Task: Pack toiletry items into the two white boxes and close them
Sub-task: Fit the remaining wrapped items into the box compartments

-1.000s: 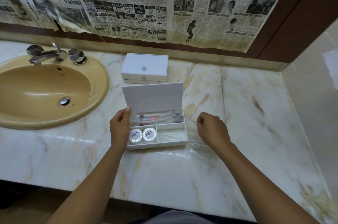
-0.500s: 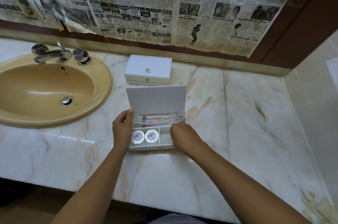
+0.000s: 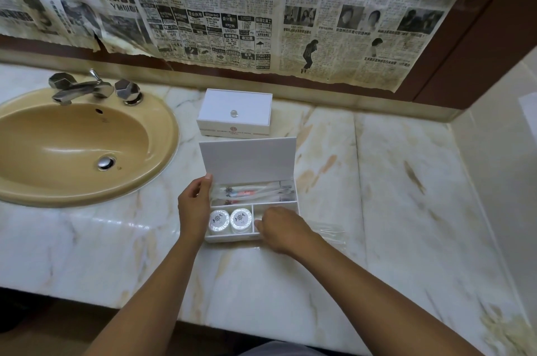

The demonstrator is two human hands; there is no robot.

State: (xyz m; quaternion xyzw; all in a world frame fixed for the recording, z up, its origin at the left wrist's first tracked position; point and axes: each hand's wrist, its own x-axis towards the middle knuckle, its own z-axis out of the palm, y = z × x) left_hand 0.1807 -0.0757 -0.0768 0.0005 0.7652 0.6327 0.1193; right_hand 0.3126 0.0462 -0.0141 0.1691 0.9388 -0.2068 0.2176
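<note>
Tan sink (image 3: pixel 72 149), chrome faucet (image 3: pixel 82 89), marble counter (image 3: pixel 392 210), yellowed newspaper (image 3: pixel 232 12) on wall

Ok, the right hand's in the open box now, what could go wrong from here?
1. The lid stands upright over the open box; if the packets in the back compartment ride high, it may not close flat.
2. The right hand works beside the two round tins; it could knock them askew.
3. A clear wrapper lies on the counter to the right of the box and could get left out.
</note>
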